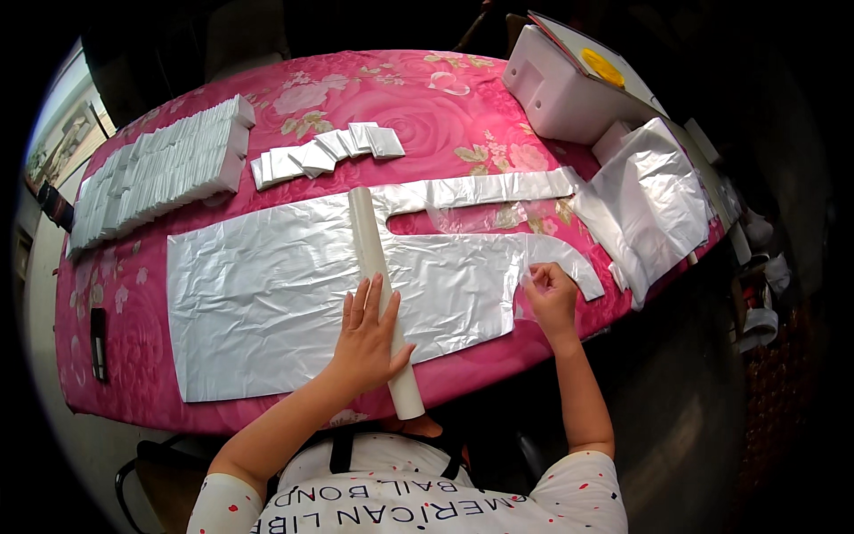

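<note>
A silvery-white plastic sheet point(267, 294) lies spread on the table, with a long cut-out between two strap-like ends at its right. Across it rests a pale, straight tube point(366, 233), whose near end sticks out past the table edge toward me. My left hand point(365, 327) is open, its fingers extended and its palm pressed down on the tube. At the sheet's right part, my right hand point(550, 287) is closed in a pinch on a bit of thin plastic at the edge; the fingertips partly hide it.
A pink floral cloth point(382, 89) covers the table. Rows of folded white packets point(165, 169) stand at the far left, and several more packets point(325, 153) lie behind the sheet. A pile of plastic sheets point(645, 205), a white foam box point(560, 89) and a dark phone-like object point(98, 345) are around.
</note>
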A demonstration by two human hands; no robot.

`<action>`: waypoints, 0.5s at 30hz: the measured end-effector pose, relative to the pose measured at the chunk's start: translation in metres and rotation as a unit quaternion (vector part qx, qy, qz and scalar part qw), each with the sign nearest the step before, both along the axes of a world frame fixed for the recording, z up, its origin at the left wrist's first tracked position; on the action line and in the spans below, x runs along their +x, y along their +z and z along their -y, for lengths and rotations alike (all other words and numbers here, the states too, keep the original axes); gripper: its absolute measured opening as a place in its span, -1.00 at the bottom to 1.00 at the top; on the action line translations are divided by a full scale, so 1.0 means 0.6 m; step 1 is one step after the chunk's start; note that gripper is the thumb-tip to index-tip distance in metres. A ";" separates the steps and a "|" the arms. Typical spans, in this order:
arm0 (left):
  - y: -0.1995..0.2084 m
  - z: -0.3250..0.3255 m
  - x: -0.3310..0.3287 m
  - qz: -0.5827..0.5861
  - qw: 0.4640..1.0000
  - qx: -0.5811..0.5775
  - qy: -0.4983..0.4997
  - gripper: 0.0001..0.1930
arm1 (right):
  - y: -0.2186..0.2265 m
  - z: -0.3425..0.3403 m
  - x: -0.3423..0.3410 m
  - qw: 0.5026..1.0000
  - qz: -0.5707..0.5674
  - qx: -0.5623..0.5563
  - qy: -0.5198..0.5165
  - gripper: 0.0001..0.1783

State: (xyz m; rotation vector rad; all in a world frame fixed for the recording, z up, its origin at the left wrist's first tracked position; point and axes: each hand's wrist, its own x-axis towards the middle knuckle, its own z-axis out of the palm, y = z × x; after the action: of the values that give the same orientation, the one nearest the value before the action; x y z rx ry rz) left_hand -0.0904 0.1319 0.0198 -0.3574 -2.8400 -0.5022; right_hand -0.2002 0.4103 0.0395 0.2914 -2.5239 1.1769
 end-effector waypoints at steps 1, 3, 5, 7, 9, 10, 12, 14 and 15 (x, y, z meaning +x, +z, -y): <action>0.005 -0.002 0.000 -0.010 0.999 0.032 -0.034 -0.28 | 0.012 0.034 0.020 0.998 0.021 -0.021 0.047 -0.86; 0.010 0.000 0.006 -0.035 0.989 0.102 -0.098 -0.29 | 0.037 0.105 0.064 0.987 0.052 -0.033 0.151 -0.85; 0.032 -0.005 0.017 0.130 0.902 0.407 -0.061 -0.32 | 0.044 0.159 0.105 0.963 0.096 -0.064 0.243 -0.86; 0.043 0.000 0.017 0.367 0.635 0.680 0.018 -0.33 | 0.035 0.193 0.138 0.935 0.104 -0.054 0.334 -0.83; 0.020 0.043 0.022 0.416 0.564 0.713 0.022 -0.59 | 0.033 0.224 0.157 0.903 0.015 -0.011 0.429 -0.79; 0.011 0.064 0.028 0.416 0.608 0.676 0.012 -0.65 | 0.037 0.231 0.168 0.902 -0.002 -0.026 0.432 -0.79; 0.002 0.120 0.045 0.407 0.656 0.634 0.039 -0.75 | 0.042 0.237 0.185 0.907 -0.014 -0.023 0.419 -0.81; 0.007 0.195 0.065 0.392 0.670 0.622 0.099 -0.81 | 0.042 0.220 0.195 0.922 -0.008 0.015 0.386 -0.79; 0.014 0.237 0.080 0.383 0.679 0.613 0.129 -0.84 | 0.042 0.210 0.200 0.933 0.001 0.065 0.353 -0.78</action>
State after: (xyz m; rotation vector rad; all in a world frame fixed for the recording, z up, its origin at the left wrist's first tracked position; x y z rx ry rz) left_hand -0.0425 -0.0105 0.0284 0.6476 -2.2152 -2.6761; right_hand -0.0803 0.2844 0.0647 1.3155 -2.5684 1.2194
